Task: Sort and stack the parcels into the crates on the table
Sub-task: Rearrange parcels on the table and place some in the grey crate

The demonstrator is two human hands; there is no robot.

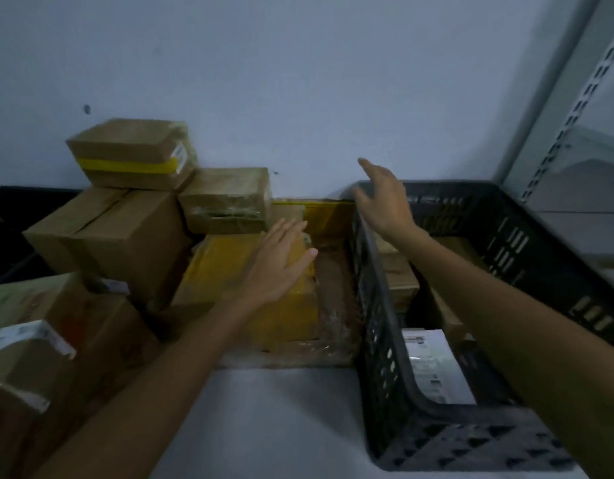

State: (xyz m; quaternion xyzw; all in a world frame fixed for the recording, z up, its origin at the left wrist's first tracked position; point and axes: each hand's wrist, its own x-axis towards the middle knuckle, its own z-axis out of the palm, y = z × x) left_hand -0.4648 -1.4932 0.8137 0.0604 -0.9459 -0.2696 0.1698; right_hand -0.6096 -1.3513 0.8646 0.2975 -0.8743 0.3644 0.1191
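hands empty, fingers straight: left hand (281, 261) over yellow parcel (285, 319), right hand (385, 198) above black crate (378, 340) rim

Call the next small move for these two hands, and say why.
Probably lower the left hand onto the yellow-taped parcel under it and grip it: its fingers are straight and hold nothing. The right hand, open too, hovers at the rim of the black crate, which looks only partly filled.

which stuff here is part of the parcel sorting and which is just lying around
Job: black crate, yellow-taped box, large cardboard box, yellow-wrapped parcel, labelled parcel in the crate, left hand, right hand.
Just there: shelving upright, wall.
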